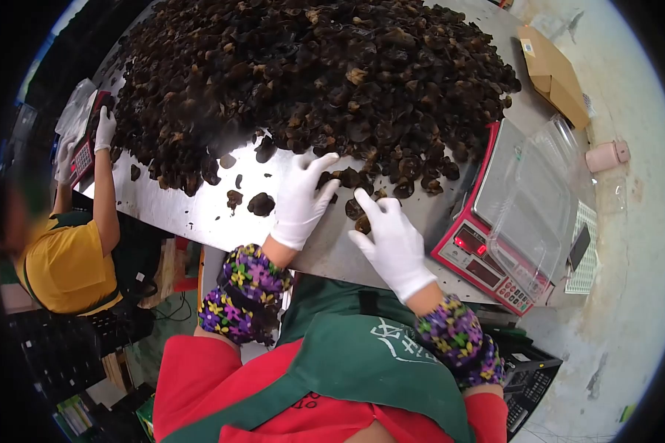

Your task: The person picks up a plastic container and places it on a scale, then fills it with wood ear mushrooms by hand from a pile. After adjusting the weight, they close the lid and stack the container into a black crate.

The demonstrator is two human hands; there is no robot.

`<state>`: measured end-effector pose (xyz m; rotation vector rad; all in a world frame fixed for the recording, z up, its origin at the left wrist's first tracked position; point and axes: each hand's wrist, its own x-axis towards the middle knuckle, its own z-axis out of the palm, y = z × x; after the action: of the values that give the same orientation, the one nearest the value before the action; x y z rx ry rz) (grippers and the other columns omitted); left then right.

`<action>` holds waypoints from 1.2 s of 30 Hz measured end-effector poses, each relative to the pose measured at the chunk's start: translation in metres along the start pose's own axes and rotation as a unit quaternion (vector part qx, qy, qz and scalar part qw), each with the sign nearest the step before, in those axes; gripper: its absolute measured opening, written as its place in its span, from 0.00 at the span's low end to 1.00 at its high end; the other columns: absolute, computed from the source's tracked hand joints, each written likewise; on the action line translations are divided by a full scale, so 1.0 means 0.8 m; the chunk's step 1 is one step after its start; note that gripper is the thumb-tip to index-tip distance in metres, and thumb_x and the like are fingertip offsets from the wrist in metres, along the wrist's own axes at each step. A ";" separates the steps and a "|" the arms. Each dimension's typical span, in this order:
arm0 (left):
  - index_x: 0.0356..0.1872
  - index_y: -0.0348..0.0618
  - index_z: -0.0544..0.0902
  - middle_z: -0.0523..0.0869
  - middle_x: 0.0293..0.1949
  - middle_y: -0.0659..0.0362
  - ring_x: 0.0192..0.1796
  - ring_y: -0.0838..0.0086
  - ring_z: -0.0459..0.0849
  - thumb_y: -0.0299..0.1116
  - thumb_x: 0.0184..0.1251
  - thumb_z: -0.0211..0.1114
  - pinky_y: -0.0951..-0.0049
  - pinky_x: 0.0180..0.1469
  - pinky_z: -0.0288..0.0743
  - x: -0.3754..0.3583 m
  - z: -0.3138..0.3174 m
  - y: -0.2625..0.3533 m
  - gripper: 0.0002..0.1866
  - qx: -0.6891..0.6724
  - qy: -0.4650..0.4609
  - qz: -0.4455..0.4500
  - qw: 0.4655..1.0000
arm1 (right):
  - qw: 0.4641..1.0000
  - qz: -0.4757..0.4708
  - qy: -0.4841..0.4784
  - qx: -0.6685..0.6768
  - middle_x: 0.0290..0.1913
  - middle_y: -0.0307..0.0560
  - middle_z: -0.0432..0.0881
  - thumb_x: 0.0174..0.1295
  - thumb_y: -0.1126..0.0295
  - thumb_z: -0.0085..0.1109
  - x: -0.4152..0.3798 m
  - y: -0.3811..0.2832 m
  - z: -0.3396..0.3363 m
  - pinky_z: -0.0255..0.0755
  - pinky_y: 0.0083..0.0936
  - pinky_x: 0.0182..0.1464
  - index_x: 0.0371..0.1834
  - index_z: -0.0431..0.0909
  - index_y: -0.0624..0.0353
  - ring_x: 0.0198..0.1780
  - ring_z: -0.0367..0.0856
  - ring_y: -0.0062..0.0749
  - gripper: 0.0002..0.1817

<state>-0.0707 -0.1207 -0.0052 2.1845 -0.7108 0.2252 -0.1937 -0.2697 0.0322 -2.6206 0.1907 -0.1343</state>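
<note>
A big heap of dark brown, curled mushroom pieces (310, 81) covers the far part of the metal table (222, 214). My left hand (301, 203), in a white glove, reaches to the heap's near edge, its fingers apart beside some mushroom pieces. To its right my right hand (393, 245), also gloved in white, has thumb and forefinger spread around a small mushroom piece (355, 210) on the table. A few loose pieces, one a dark mushroom piece (261, 204), lie left of my left hand.
At right stands a red scale (476, 255) with a clear plastic container (528, 214) on it. Beyond are a cardboard piece (554, 74) and a pink object (607, 156). At left a co-worker in a yellow shirt (70, 262) has gloved hands at another red scale (83, 161).
</note>
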 end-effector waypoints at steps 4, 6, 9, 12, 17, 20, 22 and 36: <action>0.52 0.51 0.85 0.79 0.44 0.54 0.46 0.56 0.81 0.29 0.53 0.75 0.62 0.49 0.77 0.014 0.030 -0.022 0.22 0.070 -0.096 0.099 0.988 | 0.998 0.004 -0.017 -0.053 0.44 0.47 0.74 0.59 0.69 0.66 0.015 0.010 0.046 0.81 0.40 0.39 0.56 0.78 0.46 0.42 0.83 0.46 0.20; 0.49 0.50 0.85 0.80 0.43 0.54 0.44 0.57 0.81 0.28 0.53 0.74 0.63 0.47 0.78 0.015 0.037 -0.037 0.19 0.046 -0.102 0.087 0.990 | 0.999 -0.009 -0.002 -0.038 0.42 0.47 0.74 0.59 0.70 0.65 0.006 0.024 0.054 0.81 0.40 0.38 0.54 0.79 0.46 0.40 0.83 0.46 0.19; 0.41 0.45 0.87 0.82 0.39 0.55 0.42 0.59 0.84 0.22 0.54 0.71 0.64 0.44 0.78 0.021 0.028 -0.032 0.12 -0.014 -0.073 0.034 0.997 | 0.995 -0.048 0.086 0.021 0.39 0.45 0.75 0.59 0.74 0.63 -0.011 0.018 0.010 0.81 0.36 0.36 0.49 0.81 0.48 0.37 0.83 0.42 0.14; 0.42 0.41 0.87 0.84 0.39 0.55 0.44 0.62 0.85 0.18 0.55 0.70 0.67 0.48 0.79 0.026 -0.002 0.006 0.13 -0.062 -0.020 -0.026 0.998 | 0.978 -0.056 0.194 0.044 0.41 0.44 0.78 0.55 0.79 0.66 -0.042 0.010 -0.084 0.79 0.33 0.39 0.51 0.84 0.48 0.39 0.82 0.37 0.19; 0.45 0.40 0.86 0.83 0.42 0.56 0.42 0.65 0.85 0.16 0.56 0.68 0.71 0.46 0.80 0.020 0.004 0.125 0.15 -0.240 -0.036 0.013 0.970 | 0.962 0.080 0.259 0.036 0.50 0.48 0.78 0.57 0.86 0.62 -0.093 0.054 -0.181 0.77 0.31 0.49 0.56 0.83 0.56 0.48 0.82 0.39 0.23; 0.46 0.43 0.87 0.83 0.43 0.57 0.41 0.66 0.85 0.16 0.55 0.69 0.72 0.42 0.80 0.024 0.033 0.206 0.17 -0.264 -0.045 0.126 0.955 | 0.970 0.083 0.226 0.030 0.56 0.51 0.77 0.59 0.84 0.62 -0.104 0.086 -0.190 0.77 0.31 0.50 0.61 0.81 0.55 0.53 0.81 0.39 0.25; 0.46 0.47 0.87 0.83 0.43 0.57 0.41 0.65 0.85 0.18 0.54 0.70 0.70 0.43 0.81 0.028 0.058 0.245 0.18 -0.292 -0.059 0.131 0.946 | 0.960 0.121 0.240 -0.078 0.62 0.53 0.75 0.58 0.81 0.64 -0.114 0.084 -0.197 0.74 0.35 0.58 0.65 0.78 0.53 0.60 0.77 0.43 0.29; 0.51 0.51 0.85 0.83 0.54 0.54 0.57 0.56 0.79 0.34 0.55 0.75 0.58 0.59 0.74 0.054 0.123 0.266 0.20 -0.217 -0.068 0.293 0.929 | 0.944 0.104 0.248 -0.192 0.61 0.41 0.78 0.61 0.77 0.61 -0.174 0.161 -0.168 0.55 0.53 0.73 0.56 0.81 0.51 0.69 0.68 0.50 0.19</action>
<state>-0.1611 -0.3221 0.0847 1.5340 -1.3496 0.1948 -0.3626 -0.4230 0.0771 -2.8746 0.7315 -0.7531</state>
